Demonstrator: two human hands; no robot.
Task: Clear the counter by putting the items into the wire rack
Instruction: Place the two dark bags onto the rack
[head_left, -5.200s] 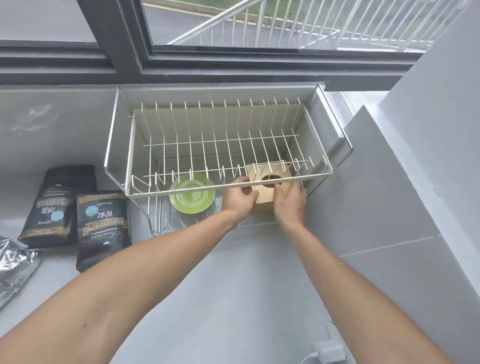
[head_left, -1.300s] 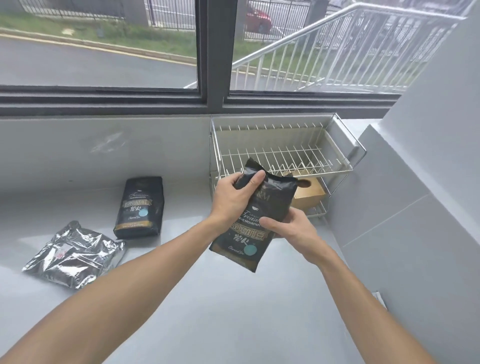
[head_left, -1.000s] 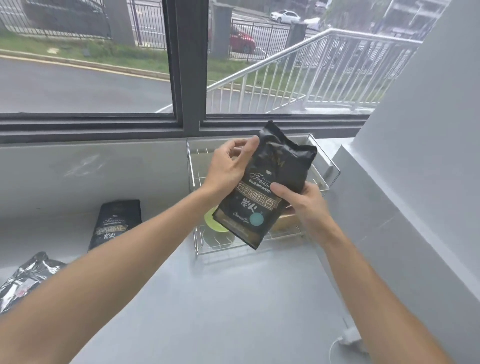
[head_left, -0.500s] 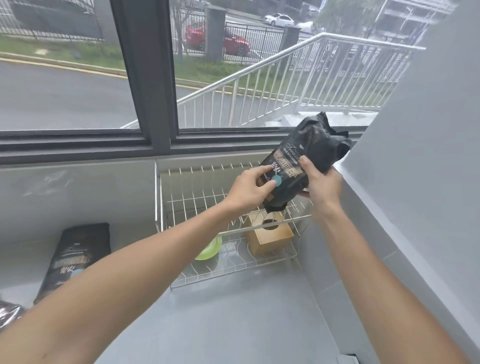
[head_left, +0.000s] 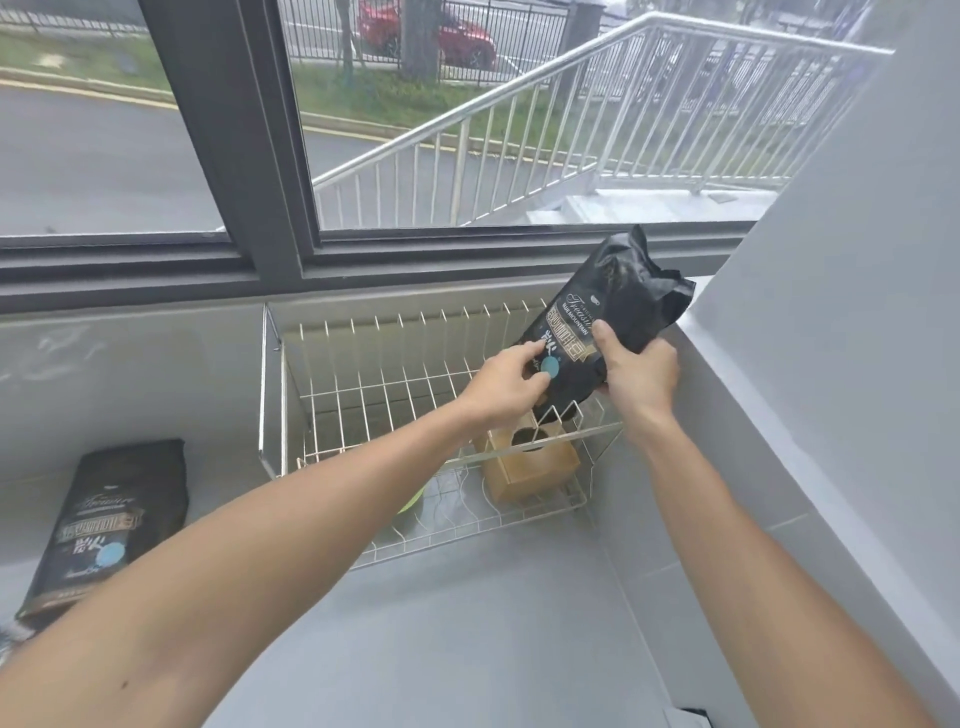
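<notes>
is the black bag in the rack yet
Partly: both hands, left and right, hold the black bag tilted, its bottom at the rack's upper tier.

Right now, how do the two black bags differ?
1. The held bag is off the counter in the left hand and right hand; the left bag lies untouched on the counter.
2. The held bag stands tilted at the rack's upper tier; the left bag lies flat.
3. The held bag's top is crumpled.
Both share the same label.

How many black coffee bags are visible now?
2: one black bag held by both hands over the wire rack, another bag lying on the counter at left. More may be out of view.
</notes>
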